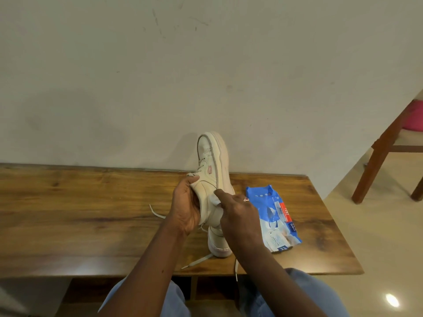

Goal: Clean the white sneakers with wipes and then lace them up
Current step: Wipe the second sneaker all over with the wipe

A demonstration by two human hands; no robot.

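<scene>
One white sneaker [211, 161] is held raised above the bench [91, 213], toe tilted up toward the wall [206, 65]. It is gripped at its opening by the left hand [185, 207], whose fingers are curled round the collar with the thumb laid on top. A wipe [215, 199] is pinched in the bunched fingers of the right hand [238, 211] and pressed against the shoe's side panel. The second sneaker [218, 242] is largely hidden beneath the hands; it appears to stand on the bench close to the front edge.

A slip is judged the main risk: if hard rubbing is met only by the one-handed hold at the collar, the raised shoe could be twisted loose and dropped onto the shoe below. That lower shoe could then be knocked off the nearby front edge. A loose lace [196, 260] lies on the bench just beside that edge, and another lace end [236, 268] already hangs over it, so either could be dragged off by a forearm.

Open bench is left to the left of the hands. To the right, room is taken by the pack of wipes [272, 216], set just beside the right hand, and the wall closes the far side.
</scene>
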